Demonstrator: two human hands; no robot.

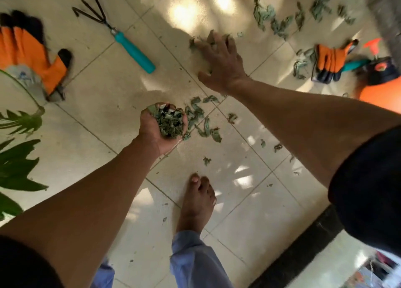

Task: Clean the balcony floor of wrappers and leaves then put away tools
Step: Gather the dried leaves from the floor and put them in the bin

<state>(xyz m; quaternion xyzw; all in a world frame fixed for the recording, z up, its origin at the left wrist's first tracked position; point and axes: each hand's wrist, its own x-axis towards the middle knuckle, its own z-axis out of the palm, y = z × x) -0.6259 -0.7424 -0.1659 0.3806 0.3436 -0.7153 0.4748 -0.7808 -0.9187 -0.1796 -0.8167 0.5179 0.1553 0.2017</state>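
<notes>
My left hand [156, 129] is cupped palm up and holds a heap of dry green leaves [169, 121]. More loose leaves [201, 118] lie on the cream floor tiles just right of it. My right hand [221, 60] reaches farther out, fingers spread and pressing on a few leaves [195, 42] on the floor. Another scatter of leaves [282, 21] lies beyond it at the upper right. A hand rake with a teal handle [130, 47] lies at the upper left.
An orange and black glove [28, 51] lies at the far left, a second glove [332, 60] with a teal-handled tool at the right. An orange spray bottle [382, 79] sits at the right edge. Green plant leaves [17, 162] hang in at the left. My bare foot [199, 201] stands below.
</notes>
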